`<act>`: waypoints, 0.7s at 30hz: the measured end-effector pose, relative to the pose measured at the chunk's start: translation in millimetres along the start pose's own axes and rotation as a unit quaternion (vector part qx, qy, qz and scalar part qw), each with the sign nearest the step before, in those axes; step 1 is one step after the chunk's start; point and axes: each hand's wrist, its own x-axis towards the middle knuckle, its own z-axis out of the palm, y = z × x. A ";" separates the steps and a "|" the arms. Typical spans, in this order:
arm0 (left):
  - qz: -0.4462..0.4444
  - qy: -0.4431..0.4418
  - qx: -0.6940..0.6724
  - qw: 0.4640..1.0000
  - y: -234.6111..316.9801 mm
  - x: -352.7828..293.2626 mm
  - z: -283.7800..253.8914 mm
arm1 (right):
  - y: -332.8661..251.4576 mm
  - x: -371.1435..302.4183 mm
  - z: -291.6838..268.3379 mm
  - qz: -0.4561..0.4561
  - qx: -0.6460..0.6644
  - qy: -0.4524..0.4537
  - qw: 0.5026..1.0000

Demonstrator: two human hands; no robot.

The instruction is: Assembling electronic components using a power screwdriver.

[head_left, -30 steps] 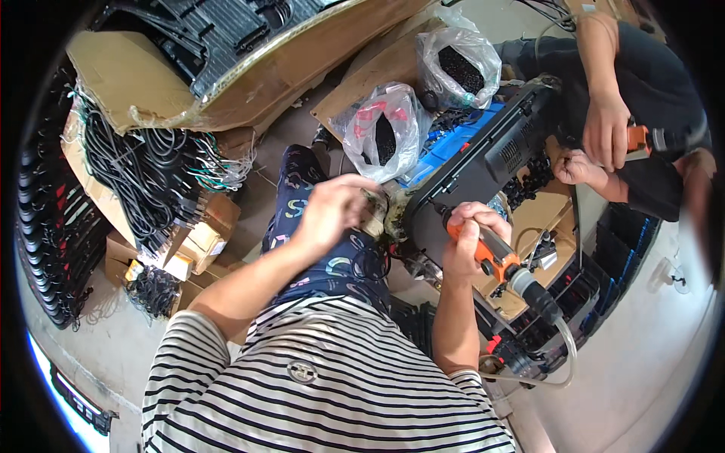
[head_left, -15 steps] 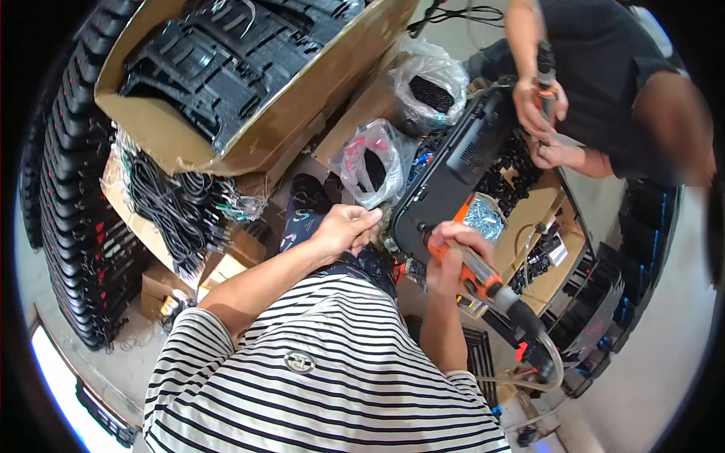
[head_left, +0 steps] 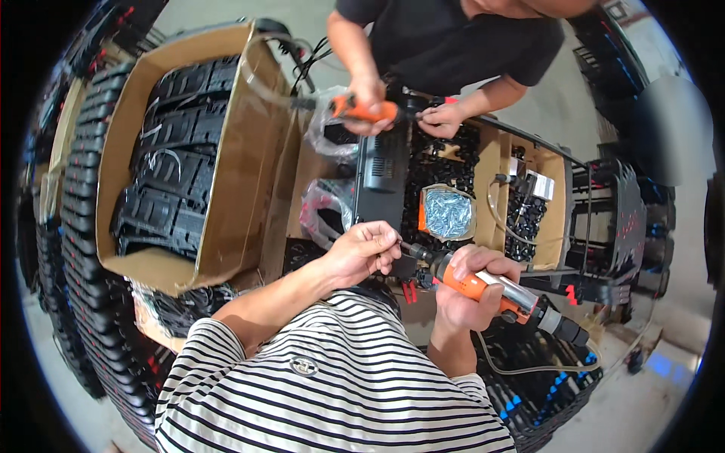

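My right hand (head_left: 477,293) is wrapped round an orange and silver air screwdriver (head_left: 464,285), whose black nose and thin bit point left. From the driver's rear end a pale hose (head_left: 521,370) loops down. My left hand (head_left: 361,251) is closed in a pinch at the tip of the bit; whatever small piece its fingertips hold is too small to make out. Just beyond both hands lies a black plastic panel (head_left: 380,170). Beside it stands an open box of small silver screws (head_left: 448,213), with many black parts (head_left: 453,170) around it.
Across the bench a co-worker (head_left: 453,45) holds another orange driver (head_left: 359,109), its nose near their other hand (head_left: 442,121). A big carton of black mouldings (head_left: 170,170) stands left, beside stacked black parts (head_left: 83,204). Clear plastic bags (head_left: 325,208) lie between carton and panel.
The view has swung to the right. My left fingertips and the driver's bit, apart before, now meet. The co-worker's driver has turned from upright to nearly level.
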 end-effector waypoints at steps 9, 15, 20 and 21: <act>-0.011 0.021 -0.020 1.000 -2.4 32.7 18.3 | 2.2 18.8 -8.4 -0.021 -0.041 0.088 0.995; -0.005 0.038 0.036 0.999 -7.7 29.0 17.3 | 7.1 27.7 -14.2 0.065 0.012 0.164 0.984; -0.021 0.107 -0.010 0.994 -27.9 33.7 22.6 | 13.5 26.6 -37.4 0.122 0.017 0.187 0.975; -0.021 0.109 -0.017 0.994 -30.7 35.8 26.5 | 13.6 26.4 -41.0 0.118 0.024 0.215 0.969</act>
